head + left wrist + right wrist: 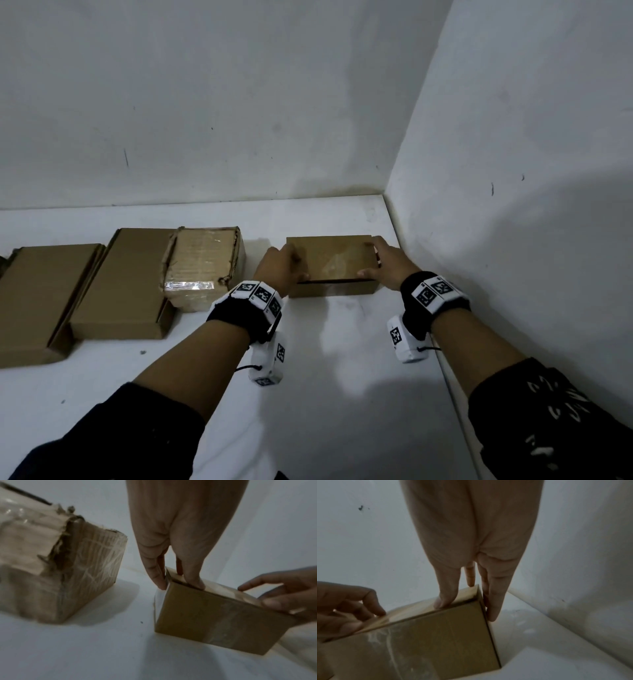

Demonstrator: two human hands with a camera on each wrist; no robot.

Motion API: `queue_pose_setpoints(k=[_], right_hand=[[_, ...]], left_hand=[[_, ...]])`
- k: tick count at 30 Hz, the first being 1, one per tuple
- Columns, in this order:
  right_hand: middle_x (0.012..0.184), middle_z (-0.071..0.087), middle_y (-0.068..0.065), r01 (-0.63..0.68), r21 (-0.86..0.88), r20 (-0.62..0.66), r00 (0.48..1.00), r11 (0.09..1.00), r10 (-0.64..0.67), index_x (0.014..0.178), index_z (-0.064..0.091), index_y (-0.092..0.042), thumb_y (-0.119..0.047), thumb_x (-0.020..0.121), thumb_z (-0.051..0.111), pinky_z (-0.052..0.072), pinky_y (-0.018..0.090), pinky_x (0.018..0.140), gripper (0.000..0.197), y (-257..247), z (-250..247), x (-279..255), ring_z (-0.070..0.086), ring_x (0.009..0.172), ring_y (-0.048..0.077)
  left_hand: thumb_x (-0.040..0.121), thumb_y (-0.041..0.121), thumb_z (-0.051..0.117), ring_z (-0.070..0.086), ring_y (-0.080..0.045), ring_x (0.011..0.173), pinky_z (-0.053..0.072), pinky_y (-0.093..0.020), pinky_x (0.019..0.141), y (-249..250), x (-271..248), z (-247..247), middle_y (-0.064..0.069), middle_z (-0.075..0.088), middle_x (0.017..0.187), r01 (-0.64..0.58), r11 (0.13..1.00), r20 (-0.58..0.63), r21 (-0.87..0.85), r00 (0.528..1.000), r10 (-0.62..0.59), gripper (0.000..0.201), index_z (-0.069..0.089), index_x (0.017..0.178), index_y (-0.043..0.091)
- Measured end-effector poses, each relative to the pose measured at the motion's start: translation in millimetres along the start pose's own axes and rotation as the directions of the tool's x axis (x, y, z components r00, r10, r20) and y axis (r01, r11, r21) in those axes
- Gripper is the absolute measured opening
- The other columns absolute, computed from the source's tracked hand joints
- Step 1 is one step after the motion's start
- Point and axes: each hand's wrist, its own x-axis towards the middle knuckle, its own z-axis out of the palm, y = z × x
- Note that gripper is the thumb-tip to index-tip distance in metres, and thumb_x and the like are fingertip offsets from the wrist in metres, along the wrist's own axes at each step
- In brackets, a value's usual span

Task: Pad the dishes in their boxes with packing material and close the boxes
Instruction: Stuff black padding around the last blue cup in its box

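Note:
A small brown cardboard box (330, 263) stands on the white table (325, 370) near the corner of the walls. Its lid lies almost flat, with a thin dark slit along the front edge. My left hand (279, 269) is at the box's left end; in the left wrist view (181, 585) one digit presses the lid of the box (214, 622) and another runs down its left side. My right hand (383, 263) is at the right end; in the right wrist view (465, 609) one digit rests on the lid of the box (436, 642) and the others run down its right side. The contents are hidden.
A torn, taped cardboard box (202, 267) stands just left of my left hand, also seen in the left wrist view (60, 568). Two flat closed boxes (123, 284) (37, 301) lie further left. The right wall (513, 222) is close beside the small box.

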Motion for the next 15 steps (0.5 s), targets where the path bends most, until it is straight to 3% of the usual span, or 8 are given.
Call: queue_pose_setpoints(k=[4, 8, 12, 15], right_hand=[[0.133, 0.05, 0.015, 0.007, -0.088, -0.036, 0.999, 0.996, -0.01, 0.141, 0.029, -0.014, -0.022, 0.083, 0.071, 0.038, 0.034, 0.098, 0.073, -1, 7, 0, 0.046, 0.122, 0.031], [0.137, 0.048, 0.013, 0.017, -0.017, -0.023, 1.0, 1.0, -0.017, 0.145, 0.025, -0.015, -0.02, 0.085, 0.069, 0.04, 0.035, 0.1, 0.075, 5, 9, -4, 0.048, 0.122, 0.031], [0.134, 0.051, 0.014, -0.016, 0.091, 0.001, 1.0, 0.996, 0.016, 0.148, 0.021, -0.017, -0.016, 0.083, 0.07, 0.044, 0.03, 0.09, 0.081, 11, 7, 0, 0.054, 0.116, 0.029], [0.135, 0.05, 0.014, -0.035, 0.071, -0.045, 0.998, 0.997, 0.038, 0.147, 0.022, -0.018, -0.016, 0.084, 0.069, 0.043, 0.032, 0.095, 0.08, 8, 11, 0, 0.053, 0.118, 0.03]], left_hand=[[0.077, 0.025, 0.075, 0.053, -0.037, 0.107, 0.044, -0.043, 0.095, -1, 3, 3, -0.019, 0.046, 0.12, 0.027, 1.0, -0.01, -0.007, 1.0, -0.027, 0.061, 0.041, 0.125, 0.011], [0.078, 0.027, 0.075, 0.051, -0.035, 0.112, 0.042, -0.043, 0.098, -3, 2, 5, -0.018, 0.045, 0.125, 0.031, 1.0, -0.007, -0.002, 1.0, -0.031, 0.068, 0.038, 0.132, 0.008], [0.079, 0.027, 0.074, 0.052, -0.035, 0.112, 0.042, -0.042, 0.099, -7, 6, 4, -0.018, 0.044, 0.127, 0.019, 1.0, 0.021, 0.02, 1.0, -0.019, 0.067, 0.039, 0.133, 0.008], [0.081, 0.027, 0.072, 0.05, -0.035, 0.114, 0.041, -0.043, 0.1, -6, 6, 5, -0.017, 0.042, 0.128, 0.021, 0.999, 0.016, 0.034, 1.0, -0.022, 0.066, 0.038, 0.135, 0.008]])
